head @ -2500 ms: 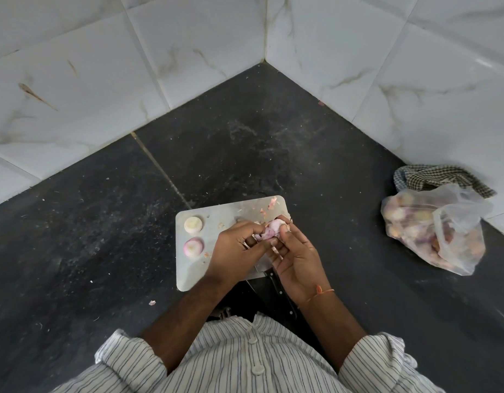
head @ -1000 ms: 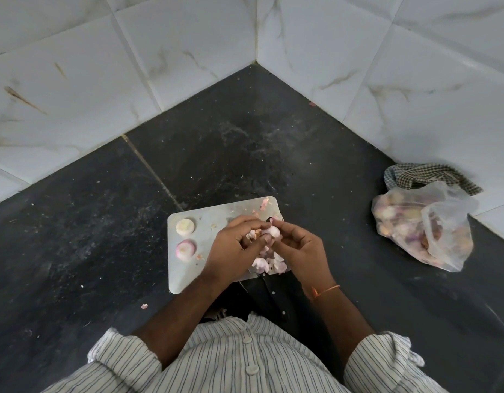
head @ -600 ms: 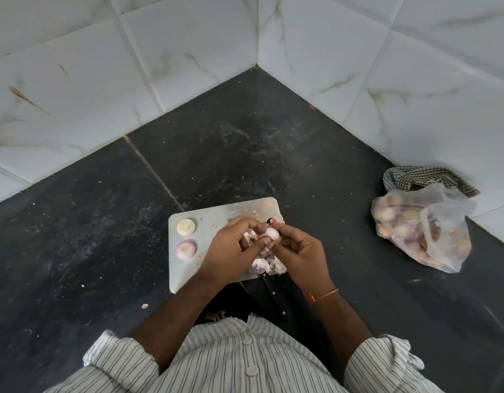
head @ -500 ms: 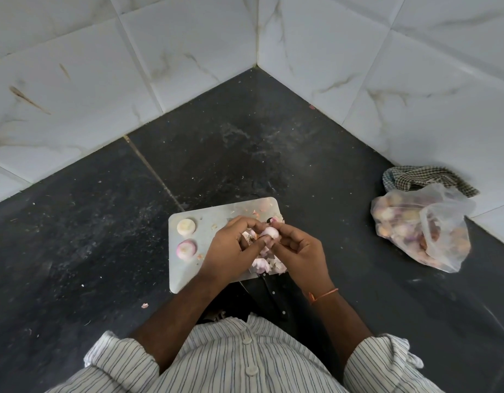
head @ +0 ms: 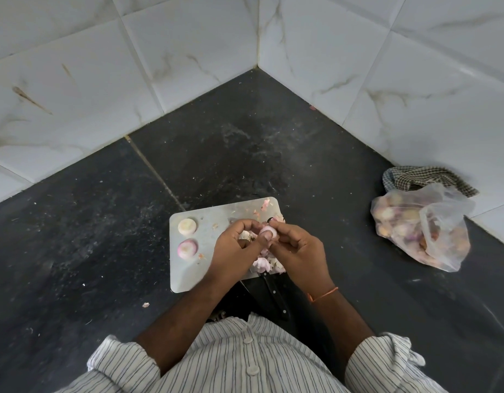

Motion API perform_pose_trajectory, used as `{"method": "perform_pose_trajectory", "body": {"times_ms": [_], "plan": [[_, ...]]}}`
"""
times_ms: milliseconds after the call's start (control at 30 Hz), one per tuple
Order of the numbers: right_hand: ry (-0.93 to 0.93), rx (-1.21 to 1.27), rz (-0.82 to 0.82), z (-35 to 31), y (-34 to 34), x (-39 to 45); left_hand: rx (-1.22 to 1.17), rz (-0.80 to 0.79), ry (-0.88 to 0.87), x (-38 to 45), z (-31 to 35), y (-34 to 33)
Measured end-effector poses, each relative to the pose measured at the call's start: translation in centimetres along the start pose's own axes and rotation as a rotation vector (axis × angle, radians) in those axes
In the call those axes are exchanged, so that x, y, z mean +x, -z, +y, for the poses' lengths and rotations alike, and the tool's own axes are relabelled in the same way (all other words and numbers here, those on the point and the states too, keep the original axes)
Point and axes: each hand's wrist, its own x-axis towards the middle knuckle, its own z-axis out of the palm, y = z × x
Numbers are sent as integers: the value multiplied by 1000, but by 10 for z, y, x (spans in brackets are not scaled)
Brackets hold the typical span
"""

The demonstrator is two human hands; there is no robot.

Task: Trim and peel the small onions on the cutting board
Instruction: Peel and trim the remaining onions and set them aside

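Observation:
A grey cutting board (head: 188, 276) lies on the dark counter in front of me. Above its right half I hold a small pale pink onion (head: 267, 230) between both hands. My left hand (head: 235, 251) and my right hand (head: 297, 251) pinch it from either side with their fingertips. Two peeled onions lie at the board's left edge, a whitish one (head: 187, 225) behind a pinker one (head: 187, 247). Loose pink skins (head: 262, 264) are heaped under my hands. A black-handled knife (head: 275, 293) lies at the board's near edge, its blade hidden.
A clear plastic bag of unpeeled onions (head: 421, 231) sits at the right, with a checked cloth (head: 424, 177) behind it against the white tiled wall. Bits of peel (head: 265, 205) lie on the board's far right corner, and one scrap (head: 146, 304) on the counter.
The hands have kept working on the same onion over the board. Skin that clung to it 2.5 s ago is off, and more peel lies under the hands.

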Motion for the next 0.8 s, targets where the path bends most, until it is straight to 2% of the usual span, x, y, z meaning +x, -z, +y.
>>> {"method": "perform_pose_trajectory", "body": {"times_ms": [233,467,733,800], "plan": [[16,-29,49,0,-6,-3,68,42,-68,2,6,-1],[-12,-19,67,2,-7,-3,200,-12,-193,4,4,-1],[-221,306,22,-11,-1,3,261,-33,-367,9,-4,12],[-295,426,41,-11,-2,5,218,-36,-367,10,-5,14]]}}
